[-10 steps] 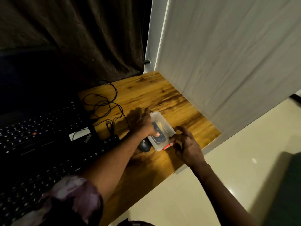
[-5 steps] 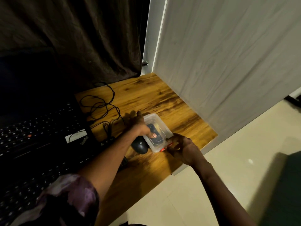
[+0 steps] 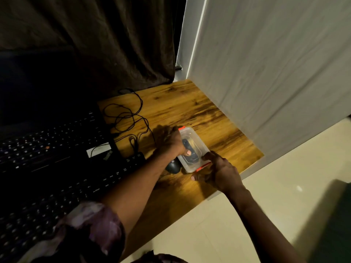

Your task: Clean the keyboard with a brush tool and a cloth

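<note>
- One clear box point(image 3: 195, 138) on tabletop point(image 3: 190, 107), by mouse point(image 3: 172, 167).
- Left grip point(image 3: 171, 142) clamps it steady; right grip point(image 3: 220, 172) curled on near orange latch point(image 3: 204, 167), prob. to unclip.
- Keyboard point(image 3: 79, 188) untouched, left of box.

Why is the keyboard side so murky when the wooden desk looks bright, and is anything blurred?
Head view: light seems to come from the right, so the desk glows while the keyboard sits in deep shadow, with only its key legends showing; the left hand throws a shadow on the wood beside the plastic box; the right hand looks slightly smeared; a small glare spot shines on the floor.
</note>
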